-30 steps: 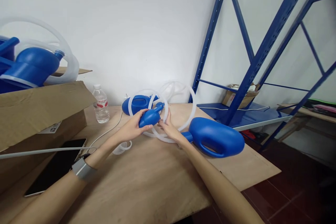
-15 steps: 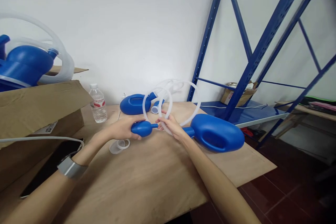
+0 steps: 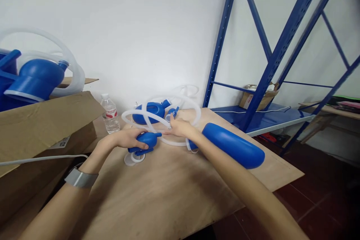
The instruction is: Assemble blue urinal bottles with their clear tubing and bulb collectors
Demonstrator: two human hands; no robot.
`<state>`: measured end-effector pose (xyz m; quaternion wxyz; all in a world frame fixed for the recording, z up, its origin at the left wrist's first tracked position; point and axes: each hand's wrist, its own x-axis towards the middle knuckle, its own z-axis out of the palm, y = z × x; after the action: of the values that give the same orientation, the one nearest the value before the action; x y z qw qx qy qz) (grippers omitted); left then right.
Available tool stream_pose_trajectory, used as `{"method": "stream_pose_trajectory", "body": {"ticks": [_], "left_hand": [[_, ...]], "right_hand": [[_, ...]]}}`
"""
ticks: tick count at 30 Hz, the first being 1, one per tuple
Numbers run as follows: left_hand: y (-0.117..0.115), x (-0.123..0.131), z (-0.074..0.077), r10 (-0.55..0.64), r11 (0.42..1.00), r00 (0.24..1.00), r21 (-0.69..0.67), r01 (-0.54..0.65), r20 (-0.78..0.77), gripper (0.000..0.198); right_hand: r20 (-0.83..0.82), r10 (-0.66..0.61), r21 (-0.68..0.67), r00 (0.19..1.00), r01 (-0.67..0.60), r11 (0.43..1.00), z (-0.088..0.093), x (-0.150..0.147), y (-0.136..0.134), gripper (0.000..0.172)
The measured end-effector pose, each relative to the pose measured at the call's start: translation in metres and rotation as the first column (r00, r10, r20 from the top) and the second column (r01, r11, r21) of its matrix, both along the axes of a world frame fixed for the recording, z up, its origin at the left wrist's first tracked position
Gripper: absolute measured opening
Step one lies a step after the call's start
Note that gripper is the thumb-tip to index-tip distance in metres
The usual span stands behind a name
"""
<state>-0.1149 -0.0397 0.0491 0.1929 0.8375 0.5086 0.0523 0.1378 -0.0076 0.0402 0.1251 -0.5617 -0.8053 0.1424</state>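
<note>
Both forearms (image 3: 232, 167) reach forward, the left grip (image 3: 129, 138) curled, the right grip (image 3: 180, 127) angled inward near it

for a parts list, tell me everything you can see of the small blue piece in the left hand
The small blue piece is smooth, rounded and glossy, apparently moulded plastic. A short, narrow spout points toward the right hand, with no tube visible on it; a flat, flap-like part shows along its lower side. The left hand grips it, thumb across the near side, hiding part of it. In view it overlaps a whitish ring; contact there is unclear.
</note>
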Motion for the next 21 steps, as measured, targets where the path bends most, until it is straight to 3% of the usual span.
{"method": "stream_pose_trajectory", "body": {"ticks": [2, 3, 5, 7, 8, 9, 11, 13, 14, 17, 21], "left_hand": [[0.007, -0.001, -0.003, 0.025, 1.000, 0.998, -0.004, -0.025, -0.066, 0.080], [0.009, -0.002, -0.004, 0.028, 0.999, 0.997, 0.032, -0.026, -0.076, 0.080], [0.013, -0.001, -0.007, 0.033, 0.990, 0.995, 0.137, -0.021, -0.089, 0.074], [0.016, 0.001, -0.009, 0.071, 0.962, 0.991, 0.270, -0.037, -0.117, 0.065], [0.016, 0.002, -0.010, 0.101, 0.942, 0.986, 0.332, -0.050, -0.136, 0.060], [0.016, 0.004, -0.012, 0.127, 0.921, 0.980, 0.386, -0.058, -0.156, 0.056], [0.016, 0.009, -0.016, 0.133, 0.884, 0.973, 0.467, -0.029, -0.191, 0.050], [0.013, 0.018, -0.021, 0.099, 0.852, 0.971, 0.523, 0.030, -0.218, 0.044], [0.011, 0.025, -0.024, 0.079, 0.834, 0.971, 0.549, 0.060, -0.225, 0.041], [-0.002, 0.052, -0.039, 0.001, 0.780, 0.973, 0.609, 0.145, -0.233, 0.033], [-0.022, 0.100, -0.068, -0.153, 0.754, 0.956, 0.595, 0.277, -0.251, 0.044]], "right_hand": [[0.138, 0.038, -0.148, 0.990, -0.018, 0.989, 0.024, 0.018, -0.007, 0.074], [0.151, 0.039, -0.242, 0.988, -0.002, 0.970, 0.035, 0.029, -0.011, 0.076], [0.029, 0.048, -0.421, 0.998, -0.031, 0.907, 0.057, 0.053, -0.019, 0.081], [-0.089, 0.098, -0.599, 0.991, -0.132, 0.790, 0.076, 0.077, -0.023, 0.084], [-0.124, 0.126, -0.652, 0.984, -0.177, 0.737, 0.084, 0.088, -0.023, 0.083], [-0.139, 0.137, -0.664, 0.981, -0.195, 0.722, 0.089, 0.098, -0.019, 0.081], [-0.155, 0.078, -0.553, 0.985, -0.152, 0.819, 0.091, 0.116, -0.006, 0.071], [-0.209, -0.015, -0.346, 0.978, -0.059, 0.936, 0.084, 0.130, 0.012, 0.059], [-0.246, -0.039, -0.264, 0.968, -0.028, 0.964, 0.077, 0.136, 0.022, 0.056], [-0.342, -0.079, -0.170, 0.936, 0.021, 0.985, 0.052, 0.153, 0.042, 0.051], [-0.422, -0.108, -0.260, 0.900, -0.006, 0.966, 0.025, 0.177, 0.043, 0.045]]}}
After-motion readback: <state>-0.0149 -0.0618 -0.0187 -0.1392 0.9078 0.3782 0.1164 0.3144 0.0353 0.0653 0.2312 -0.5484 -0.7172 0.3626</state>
